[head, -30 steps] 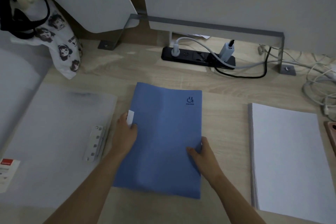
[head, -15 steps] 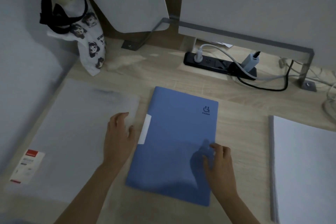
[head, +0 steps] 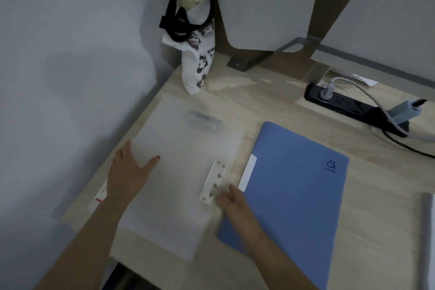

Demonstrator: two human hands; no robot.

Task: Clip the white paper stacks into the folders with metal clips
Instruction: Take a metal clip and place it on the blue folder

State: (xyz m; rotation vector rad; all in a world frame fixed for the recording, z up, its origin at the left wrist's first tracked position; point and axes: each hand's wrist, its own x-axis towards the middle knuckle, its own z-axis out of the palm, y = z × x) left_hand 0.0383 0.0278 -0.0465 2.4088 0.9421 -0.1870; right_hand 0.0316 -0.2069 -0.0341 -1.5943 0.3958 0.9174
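The clear folder lies flat at the desk's left edge, its near corner past the front edge. The blue folder lies closed just beside it to the right. The paper stack shows only as a grey edge at the far right, well apart from both folders.

The left hand rests flat on the clear folder's left side, fingers spread wide, holding nothing. The right hand sits at the folder's right edge, fingertips curled beside the near end of the metal clip; whether they pinch the cover cannot be told through the blur.

Handling, as judged: the clear cover is thin plastic, light, flexible and slippery on the desk. Hold it flat with one hand and lift at the free edge, not at the clip. The clip is rigid and probably sprung; keep fingertips clear.

Markings: the blue folder carries a small dark logo at its far right corner, text unreadable. A white spine label is blank. A red-and-white tag shows behind the left wrist, unreadable.
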